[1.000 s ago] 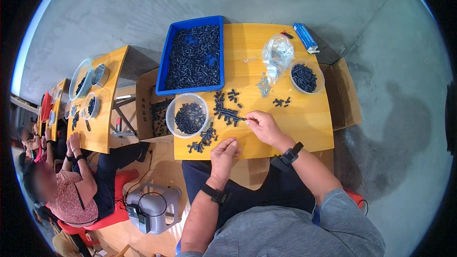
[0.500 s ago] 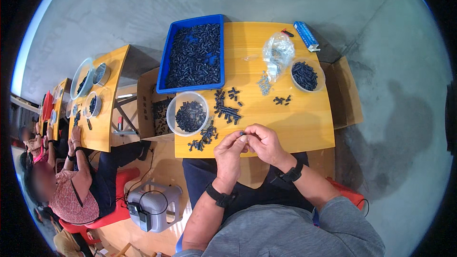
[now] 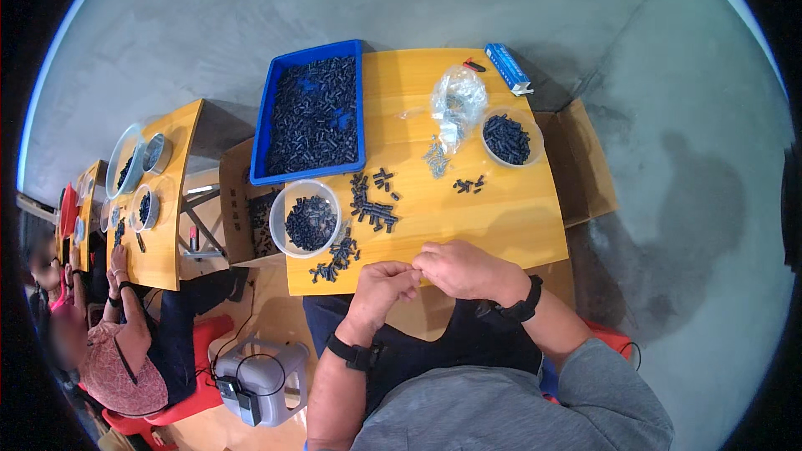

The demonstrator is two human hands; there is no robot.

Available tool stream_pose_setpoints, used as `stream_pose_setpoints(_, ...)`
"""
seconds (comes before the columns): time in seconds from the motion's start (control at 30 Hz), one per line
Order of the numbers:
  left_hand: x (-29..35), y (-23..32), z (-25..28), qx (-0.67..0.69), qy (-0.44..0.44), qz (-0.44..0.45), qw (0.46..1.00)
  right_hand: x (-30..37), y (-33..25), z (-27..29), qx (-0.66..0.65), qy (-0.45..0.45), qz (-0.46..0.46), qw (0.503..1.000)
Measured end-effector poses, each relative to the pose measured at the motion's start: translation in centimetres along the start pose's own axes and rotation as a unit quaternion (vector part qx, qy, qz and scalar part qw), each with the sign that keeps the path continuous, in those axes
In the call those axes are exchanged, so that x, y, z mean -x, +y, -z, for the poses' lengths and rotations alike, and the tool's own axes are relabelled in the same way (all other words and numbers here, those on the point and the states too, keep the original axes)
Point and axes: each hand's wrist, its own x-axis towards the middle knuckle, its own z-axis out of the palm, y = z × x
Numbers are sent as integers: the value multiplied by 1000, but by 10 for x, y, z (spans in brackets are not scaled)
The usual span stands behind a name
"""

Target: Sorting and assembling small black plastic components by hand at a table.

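At the near edge of the yellow table, my left hand (image 3: 383, 290) and my right hand (image 3: 461, 269) meet, fingertips pinched together. Whatever lies between their fingers is too small and hidden to name. Left of my hands, small black pieces with screw-like shafts (image 3: 337, 256) lie in a pile. Behind them stands a clear round tub (image 3: 281, 238) of similar dark pieces. Short black cylinders (image 3: 373, 210) are scattered beside that tub, and a smaller group (image 3: 469, 185) lies farther right. Silver screws (image 3: 435, 159) are heaped beside a clear plastic bag (image 3: 459, 100).
A blue tray (image 3: 362, 108) full of black cylinders occupies the table's far left. Another clear tub (image 3: 537, 144) holds cylinders at right, near a blue-and-white box (image 3: 508, 68) and a red-black tool (image 3: 474, 66). Cardboard boxes (image 3: 585, 159) flank the table. A co-worker (image 3: 125, 359) sits at left.
My hands have shifted slightly, the right turning so its back covers the pinch; the small dark piece glimpsed between the fingertips is now hidden. The whole view has shifted a little.
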Motion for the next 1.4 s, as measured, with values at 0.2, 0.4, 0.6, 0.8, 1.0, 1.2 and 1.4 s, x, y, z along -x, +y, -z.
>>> stream_pose_setpoints(0.2,-9,-17,15,22,-29,37,999,-4,8,-7,-170,32,-15,985)
stream_pose_setpoints(0.4,-4,-23,11,38,-7,56,998,-20,90,3,60,237,-172,954)
stream_pose_setpoints(0.6,-3,-27,8,40,-24,67,997,-40,137,14,169,234,-234,928)
stream_pose_setpoints(0.8,5,-23,10,67,-29,51,996,-53,145,12,195,214,-259,922)
stream_pose_setpoints(1.0,6,-20,4,91,-31,1,995,-57,150,14,222,192,-257,921)
stream_pose_setpoints(1.2,17,-3,-1,94,-16,-73,993,-45,130,24,178,254,-215,926)
stream_pose_setpoints(1.4,27,10,-13,109,-2,-146,983,-29,70,12,-279,307,-243,877)
